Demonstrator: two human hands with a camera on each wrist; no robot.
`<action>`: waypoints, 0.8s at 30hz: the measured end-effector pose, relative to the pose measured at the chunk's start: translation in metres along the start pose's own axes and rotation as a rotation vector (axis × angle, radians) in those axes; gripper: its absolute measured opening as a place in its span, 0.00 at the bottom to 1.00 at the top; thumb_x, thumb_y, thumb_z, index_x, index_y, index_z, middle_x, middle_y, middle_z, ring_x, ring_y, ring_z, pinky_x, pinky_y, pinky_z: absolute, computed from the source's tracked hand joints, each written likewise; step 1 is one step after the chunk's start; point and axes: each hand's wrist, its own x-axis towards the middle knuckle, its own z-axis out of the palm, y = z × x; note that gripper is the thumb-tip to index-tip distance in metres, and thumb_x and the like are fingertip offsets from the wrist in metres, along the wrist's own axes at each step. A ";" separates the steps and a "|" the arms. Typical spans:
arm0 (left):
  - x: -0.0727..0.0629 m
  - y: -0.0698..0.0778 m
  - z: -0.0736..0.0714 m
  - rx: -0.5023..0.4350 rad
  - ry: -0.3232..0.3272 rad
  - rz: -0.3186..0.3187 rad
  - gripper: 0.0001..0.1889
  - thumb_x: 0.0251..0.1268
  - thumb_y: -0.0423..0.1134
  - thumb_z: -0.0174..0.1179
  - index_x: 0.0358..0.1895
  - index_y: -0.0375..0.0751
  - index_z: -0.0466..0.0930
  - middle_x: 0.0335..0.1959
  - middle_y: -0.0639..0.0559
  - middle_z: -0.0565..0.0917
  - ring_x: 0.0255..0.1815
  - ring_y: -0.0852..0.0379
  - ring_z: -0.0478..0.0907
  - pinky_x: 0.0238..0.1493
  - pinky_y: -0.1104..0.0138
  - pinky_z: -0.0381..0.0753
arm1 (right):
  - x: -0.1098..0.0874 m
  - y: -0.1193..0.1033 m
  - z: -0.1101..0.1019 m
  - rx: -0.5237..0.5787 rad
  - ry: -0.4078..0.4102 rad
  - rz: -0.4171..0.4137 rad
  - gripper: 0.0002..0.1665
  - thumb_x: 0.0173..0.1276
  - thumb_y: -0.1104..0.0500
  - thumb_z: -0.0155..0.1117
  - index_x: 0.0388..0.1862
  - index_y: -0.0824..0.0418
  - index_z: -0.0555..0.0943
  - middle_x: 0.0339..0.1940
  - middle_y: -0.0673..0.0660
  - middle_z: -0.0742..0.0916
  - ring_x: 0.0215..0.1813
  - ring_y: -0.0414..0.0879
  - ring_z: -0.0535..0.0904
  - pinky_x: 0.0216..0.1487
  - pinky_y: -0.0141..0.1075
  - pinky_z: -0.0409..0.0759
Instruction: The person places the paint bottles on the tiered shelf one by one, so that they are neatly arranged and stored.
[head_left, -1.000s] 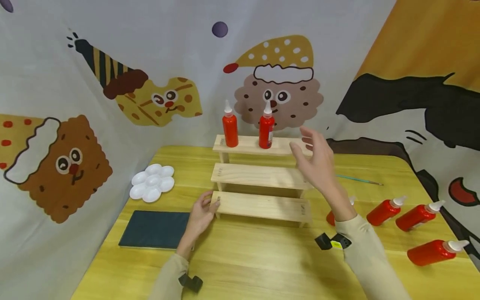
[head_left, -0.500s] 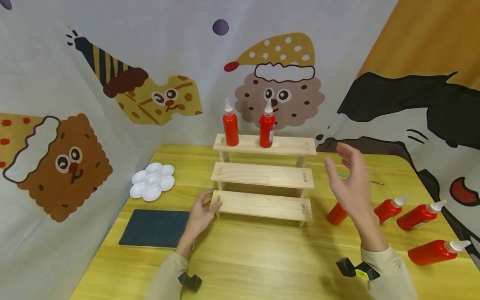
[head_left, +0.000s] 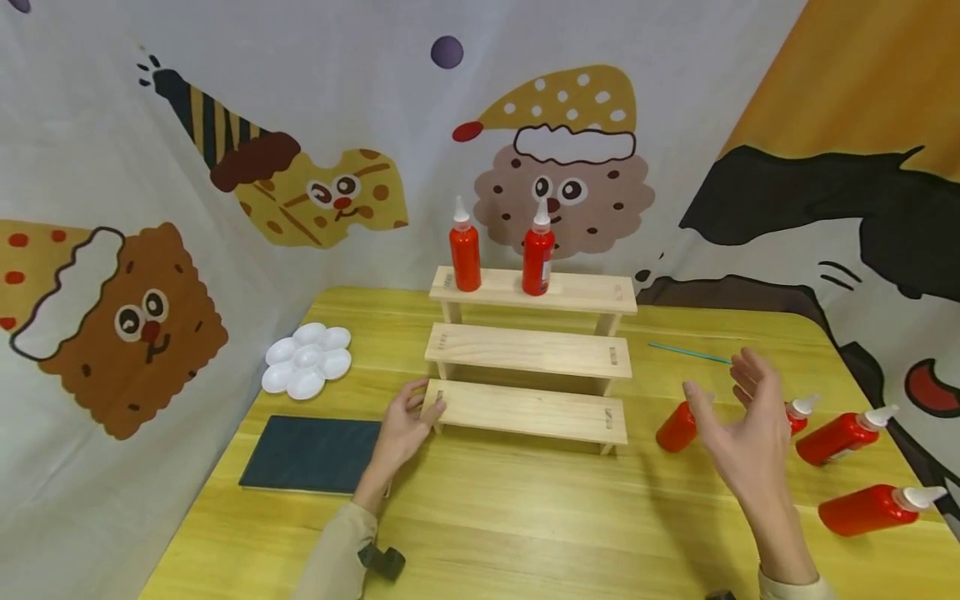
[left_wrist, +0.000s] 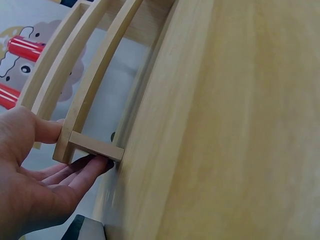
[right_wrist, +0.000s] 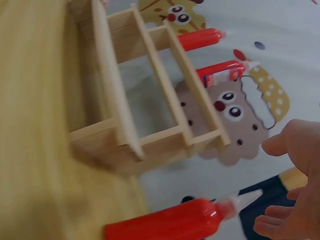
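**Wooden rack [head_left: 528,352] being steadied, right hand [head_left: 750,433] being held near red bottles [head_left: 836,439]**

The rack's front-left corner is being gripped by the left hand [head_left: 401,429], thumb on the lowest board [head_left: 525,412], fingers against the end leg. Steadiness seems to be provided by this hold; only light pressure is being called for, lest the two bottles on the top board [head_left: 581,292] be jolted. Nothing is being held by the right hand; its thumb and fingers are being spread apart. If a bottle is being sought, the body is better being grasped than the narrow nozzle, with neighbouring bottles being avoided.

Pale wood with visible grain is being shown in the rack: three stepped boards, set near the middle of the back edge of the table [head_left: 510,517]. The bottles are being seen as glossy red with white tapered tips. Two are being carried upright towards the top board's left end; four are being kept near the table's right edge, one partly hidden by the right hand.
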 end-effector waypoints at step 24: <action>0.001 -0.003 0.001 -0.029 0.014 -0.003 0.30 0.73 0.42 0.64 0.74 0.39 0.67 0.63 0.29 0.78 0.60 0.33 0.81 0.50 0.53 0.86 | -0.038 0.068 0.023 -0.071 -0.213 0.241 0.43 0.67 0.65 0.70 0.74 0.75 0.58 0.67 0.77 0.74 0.63 0.74 0.76 0.42 0.07 0.67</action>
